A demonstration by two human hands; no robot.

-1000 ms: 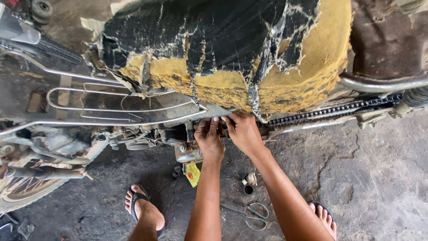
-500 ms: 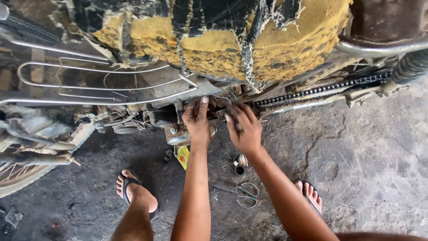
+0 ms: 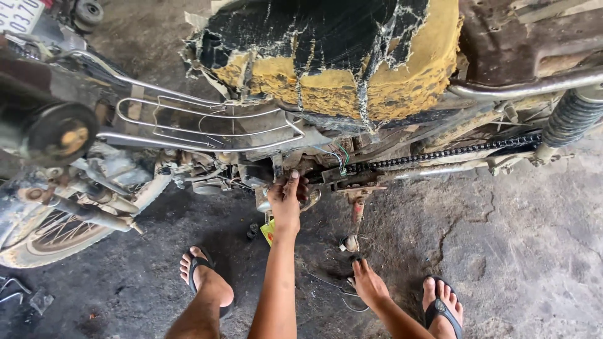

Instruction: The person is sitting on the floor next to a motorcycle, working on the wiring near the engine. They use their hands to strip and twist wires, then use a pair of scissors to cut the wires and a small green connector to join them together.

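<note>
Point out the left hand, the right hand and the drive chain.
left hand [image 3: 287,199], head view, on the back of the hand, up at the motorcycle's underside.
right hand [image 3: 368,284], head view, on the back of the hand, down near the floor.
drive chain [image 3: 440,154], head view, on the middle of its upper run.

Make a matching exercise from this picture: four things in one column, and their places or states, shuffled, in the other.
Things:
1. left hand
2. right hand
3. seat
4. chain

Places or states:
A. torn black cover, yellow foam showing
B. down by the floor, near the scissors
C. up on the motorcycle's engine area
D. runs along under the seat toward the spring

Pairs: 1-C, 2-B, 3-A, 4-D
</note>
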